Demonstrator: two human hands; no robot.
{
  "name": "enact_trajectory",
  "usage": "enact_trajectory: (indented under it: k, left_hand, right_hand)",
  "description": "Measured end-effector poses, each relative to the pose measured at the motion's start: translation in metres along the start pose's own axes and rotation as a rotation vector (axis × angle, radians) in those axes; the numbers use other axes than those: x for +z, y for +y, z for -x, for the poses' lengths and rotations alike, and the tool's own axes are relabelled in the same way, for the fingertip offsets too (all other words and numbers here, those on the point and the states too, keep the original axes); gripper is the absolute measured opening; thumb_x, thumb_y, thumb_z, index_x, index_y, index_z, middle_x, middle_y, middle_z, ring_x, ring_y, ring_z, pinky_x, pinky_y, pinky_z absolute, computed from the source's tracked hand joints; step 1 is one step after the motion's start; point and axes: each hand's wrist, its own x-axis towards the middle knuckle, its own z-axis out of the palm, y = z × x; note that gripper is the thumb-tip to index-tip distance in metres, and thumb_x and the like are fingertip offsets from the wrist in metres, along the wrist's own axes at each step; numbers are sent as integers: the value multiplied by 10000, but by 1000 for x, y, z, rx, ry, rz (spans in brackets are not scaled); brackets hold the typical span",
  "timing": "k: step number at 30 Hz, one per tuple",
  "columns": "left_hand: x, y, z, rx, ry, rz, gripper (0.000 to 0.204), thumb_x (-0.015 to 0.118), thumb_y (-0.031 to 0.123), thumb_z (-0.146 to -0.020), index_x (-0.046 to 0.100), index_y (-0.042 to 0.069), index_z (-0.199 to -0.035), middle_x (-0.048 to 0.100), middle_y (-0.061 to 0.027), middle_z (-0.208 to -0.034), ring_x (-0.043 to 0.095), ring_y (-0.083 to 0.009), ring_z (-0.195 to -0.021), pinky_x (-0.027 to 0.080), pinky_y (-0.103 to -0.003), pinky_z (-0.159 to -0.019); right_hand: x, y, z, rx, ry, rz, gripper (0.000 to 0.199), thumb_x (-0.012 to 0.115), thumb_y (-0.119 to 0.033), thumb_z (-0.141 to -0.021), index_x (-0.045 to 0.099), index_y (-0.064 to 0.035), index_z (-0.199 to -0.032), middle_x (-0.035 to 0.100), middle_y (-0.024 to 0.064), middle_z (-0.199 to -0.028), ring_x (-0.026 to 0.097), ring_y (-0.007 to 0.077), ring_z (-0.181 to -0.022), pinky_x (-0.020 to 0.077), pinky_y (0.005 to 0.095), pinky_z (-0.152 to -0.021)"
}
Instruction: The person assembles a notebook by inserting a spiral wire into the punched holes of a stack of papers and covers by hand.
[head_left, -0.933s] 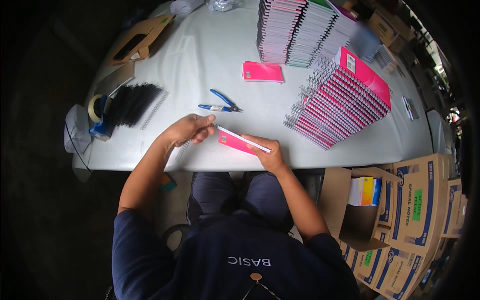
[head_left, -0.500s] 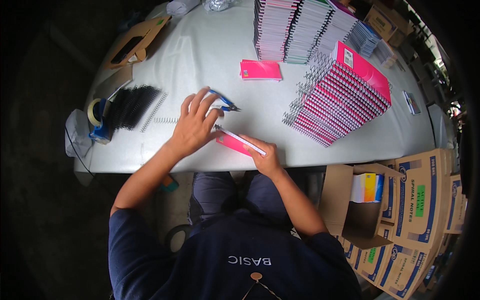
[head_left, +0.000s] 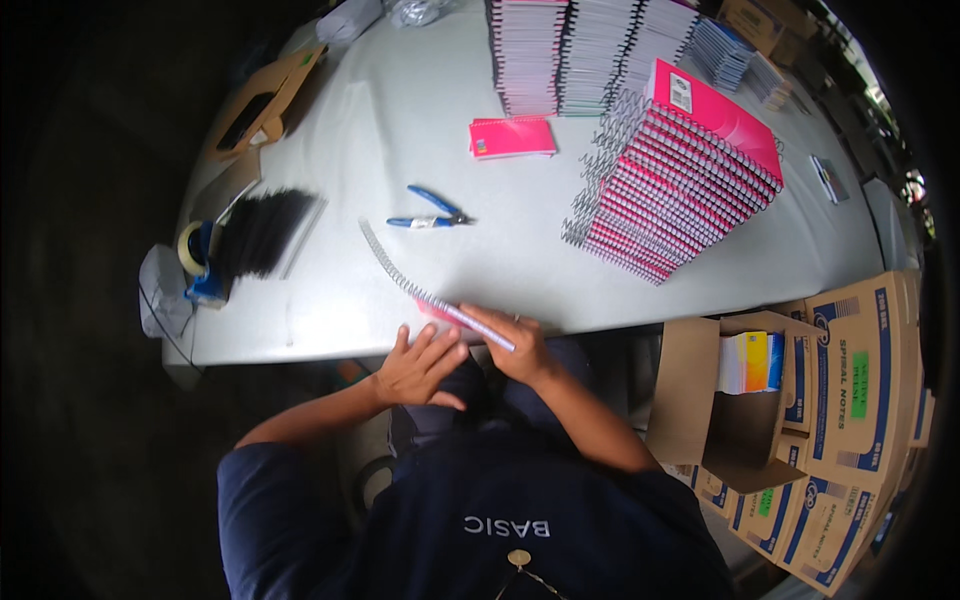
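Note:
My right hand [head_left: 522,348] is closed around a small notebook [head_left: 487,329], tilted up at the table's front edge, with a bit of pink cover showing. A long spiral binding coil [head_left: 383,258] runs along the notebook's upper edge. Its loose end sticks out far to the left, over the tabletop. My left hand [head_left: 425,366] is just below the notebook's left end, fingers spread and holding nothing; I cannot tell whether it touches the pages. Beyond the coil lie blue-handled cutting pliers [head_left: 432,212], their jaws toward the right.
Pink spiral notebooks [head_left: 690,180] stand in a tall leaning stack at right, coil ends jutting left. More stacks [head_left: 597,60] rise behind. Two pink booklets [head_left: 512,138] lie mid-table. Black coils [head_left: 262,235] and a tape dispenser [head_left: 204,262] are at left. An open carton [head_left: 685,390] stands lower right.
My left hand has dropped from above the notebook to below its left end. The coil now extends along the notebook's edge. The view has shifted slightly.

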Motion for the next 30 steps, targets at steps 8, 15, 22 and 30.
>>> enact_trajectory:
  k: [8, 15, 22, 30]
  left_hand:
    - [28, 19, -8, 5, 311, 378, 1114, 365, 789, -754, 121, -74, -1413, 89, -366, -1436, 96, -537, -1331, 42, -608, -1065]
    - [-3, -4, -55, -322, 532, 334, 988, 380, 746, -793, 206, 10, -1429, 72, -302, -1470, 113, -503, -1342, 79, -607, -1061]
    - [-11, -9, -61, -48, 613, 136, 930, 315, 700, -851, 165, -13, -1429, -21, -329, -1465, -3, -444, -1379, -16, -595, -1071]
    - [13, 17, -9, 210, 195, 445, 1007, 452, 694, -801, 117, -14, -1434, 161, -273, -1464, 202, -462, -1333, 138, -605, -1060]
  right_hand:
    - [0, -16, -9, -112, 31, 74, 422, 602, 57, -738, 606, -48, -1147, 636, 128, -1105, 636, 274, -973, 522, 353, -827]
    - [9, -6, 4, -106, -8, 100, 334, 598, 32, -768, 610, -19, -1099, 633, 127, -1108, 629, 278, -984, 526, 353, -817]
    - [1, -7, 8, -53, 18, 61, 447, 599, 20, -774, 540, -31, -1214, 606, 137, -1161, 626, 286, -992, 530, 350, -799]
    - [4, 3, 14, -119, 55, 48, 691, 571, -76, -806, 266, -81, -1425, 633, 121, -1101, 664, 291, -783, 543, 367, -664]
